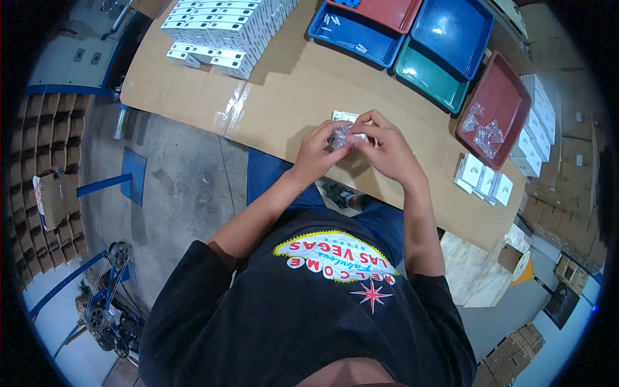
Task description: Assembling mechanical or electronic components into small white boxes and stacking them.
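Note:
Both my hands meet over the near part of the cardboard-covered table, pinching a small crumpled clear plastic bag (pixel 338 137) between them. My left hand (pixel 314 155) has its fingers closed on the bag's left side. My right hand (pixel 391 153) is closed at the bag's upper right, thumb and fingertips together. What lies inside the bag is too small to make out. Just beyond the fingers shows a small white box (pixel 345 116), partly hidden by the hands. Another bit of white appears under the right fingers; I cannot tell whether it belongs to the same box.
White boxes (pixel 216 29) are stacked at the far left. Blue (pixel 351 37), red (pixel 392 9) and green (pixel 422 72) trays stand at the back. A reddish-brown tray (pixel 503 90) on the right holds clear bags (pixel 489 137). Several white boxes (pixel 485 179) lie nearer, beside another stack (pixel 534 132).

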Tool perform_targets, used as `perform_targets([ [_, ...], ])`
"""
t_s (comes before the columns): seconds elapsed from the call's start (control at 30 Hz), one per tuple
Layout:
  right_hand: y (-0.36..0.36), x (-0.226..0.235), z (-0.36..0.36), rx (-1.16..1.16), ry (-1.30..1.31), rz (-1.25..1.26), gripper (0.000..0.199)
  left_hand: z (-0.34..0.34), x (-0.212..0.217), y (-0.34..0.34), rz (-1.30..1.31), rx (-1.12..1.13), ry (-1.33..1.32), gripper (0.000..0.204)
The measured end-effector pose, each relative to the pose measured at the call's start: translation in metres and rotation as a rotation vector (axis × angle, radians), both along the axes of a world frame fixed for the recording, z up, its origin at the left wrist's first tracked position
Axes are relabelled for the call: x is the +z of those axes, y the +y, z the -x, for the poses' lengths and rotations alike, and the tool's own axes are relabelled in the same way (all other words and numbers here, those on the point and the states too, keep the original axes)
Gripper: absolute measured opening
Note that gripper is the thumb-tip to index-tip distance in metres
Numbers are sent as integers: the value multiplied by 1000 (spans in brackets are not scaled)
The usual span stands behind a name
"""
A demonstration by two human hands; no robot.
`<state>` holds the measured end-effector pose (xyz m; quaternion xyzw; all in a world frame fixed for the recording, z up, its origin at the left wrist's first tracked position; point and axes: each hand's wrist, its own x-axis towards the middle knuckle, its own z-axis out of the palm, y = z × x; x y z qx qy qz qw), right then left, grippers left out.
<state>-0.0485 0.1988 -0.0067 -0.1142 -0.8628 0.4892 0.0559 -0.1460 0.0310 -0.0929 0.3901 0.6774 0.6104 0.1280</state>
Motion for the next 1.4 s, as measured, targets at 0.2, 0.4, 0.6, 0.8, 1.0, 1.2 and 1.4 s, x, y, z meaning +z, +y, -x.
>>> perform_targets([
  [0.2,6,-5,-4,34,-47,-67,13,-4,-3,-5,127,-38,-142,45],
  [0.4,8,-8,-5,-51,-53,-60,15,3,10,4,116,0,256,46],
  [0.6,13,-12,5,-18,22,-40,17,4,-17,-5,131,26,183,42],
  [0.8,65,-26,10,-224,-17,-145,18,19,-54,-25,194,179,-97,37],
  [1.0,174,-63,22,-490,-92,-427,18,24,-71,-24,123,196,-259,42],
  [1.2,208,-86,55,-361,-166,-573,16,25,-74,-25,120,203,-247,43],
  [1.4,209,-100,82,-483,-186,-609,15,22,-73,-25,146,197,-155,44],
])
